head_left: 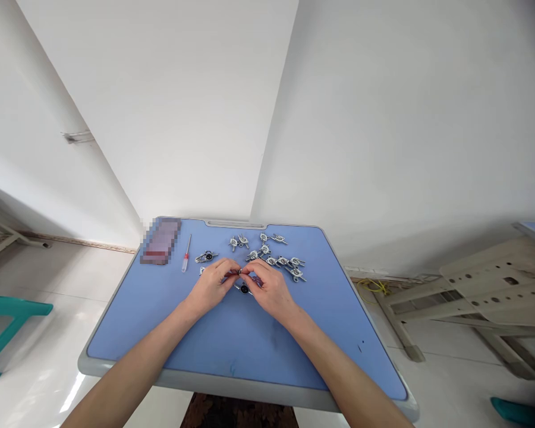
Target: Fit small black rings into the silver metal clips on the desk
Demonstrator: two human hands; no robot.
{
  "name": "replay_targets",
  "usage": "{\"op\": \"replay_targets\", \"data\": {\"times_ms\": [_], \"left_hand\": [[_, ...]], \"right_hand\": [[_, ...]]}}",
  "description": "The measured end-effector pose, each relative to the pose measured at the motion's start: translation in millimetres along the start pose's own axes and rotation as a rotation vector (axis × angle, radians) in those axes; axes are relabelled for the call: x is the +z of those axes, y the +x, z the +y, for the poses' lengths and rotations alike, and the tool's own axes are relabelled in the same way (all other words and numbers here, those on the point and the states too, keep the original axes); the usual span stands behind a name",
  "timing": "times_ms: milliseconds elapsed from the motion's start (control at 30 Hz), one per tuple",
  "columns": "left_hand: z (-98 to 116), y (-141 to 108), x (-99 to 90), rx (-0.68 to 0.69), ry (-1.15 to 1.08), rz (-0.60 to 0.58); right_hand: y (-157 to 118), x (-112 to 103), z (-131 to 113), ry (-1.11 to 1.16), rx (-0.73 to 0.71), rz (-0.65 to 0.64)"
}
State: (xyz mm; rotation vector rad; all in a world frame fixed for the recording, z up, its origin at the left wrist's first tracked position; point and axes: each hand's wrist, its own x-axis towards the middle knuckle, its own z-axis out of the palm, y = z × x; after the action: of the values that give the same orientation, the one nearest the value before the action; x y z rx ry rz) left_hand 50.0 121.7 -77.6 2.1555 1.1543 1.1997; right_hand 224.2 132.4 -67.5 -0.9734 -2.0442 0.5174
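Above the middle of the blue desk, my left hand and my right hand meet fingertip to fingertip. Both are closed in a pinch around something small, mostly hidden by the fingers. Just below the fingertips is a metal piece with a black round part, partly covered by the hands. A similar metal piece with a black round part lies beyond my left hand. Several small silver metal fittings with rings and pins are spread beyond my right hand.
A screwdriver with a red and clear handle lies left of the fittings. Farther left is a blurred-out flat rectangular item. White walls rise behind the desk. A teal stool stands left, a beige desk frame right.
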Motion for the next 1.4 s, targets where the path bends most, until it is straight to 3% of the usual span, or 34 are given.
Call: {"op": "replay_targets", "data": {"times_ms": [167,400,567,800,933,1167,1400], "left_hand": [[0.3,-0.6,-0.6,0.041,0.035,0.019],[-2.8,-2.0,0.9,0.039,0.102,-0.042],[-2.5,-1.8,1.1,0.029,0.063,0.020],[3.6,2.4,-1.8,-0.203,-0.155,0.084],[3.8,5.8,-5.8,-0.319,-0.223,0.148],[-12.2,6.2,-8.7,-0.446,-0.339,0.217],[-9.3,6.2,-8.0,-0.398,-0.221,0.187]], "right_hand": [[0.9,-0.2,-2.2,0.038,0.027,0.011],[-0.6,4.8,-4.8,-0.035,0.077,0.043],[1.6,2.9,-4.0,-0.022,0.125,0.082],[4.8,-0.6,-2.5,0.037,0.191,0.095],[3.7,0.5,7.0,-0.079,0.143,0.115],[-0.5,2.7,19.9,-0.578,-0.100,-0.148],[0.2,-0.3,15.7,-0.515,-0.105,-0.212]]}}
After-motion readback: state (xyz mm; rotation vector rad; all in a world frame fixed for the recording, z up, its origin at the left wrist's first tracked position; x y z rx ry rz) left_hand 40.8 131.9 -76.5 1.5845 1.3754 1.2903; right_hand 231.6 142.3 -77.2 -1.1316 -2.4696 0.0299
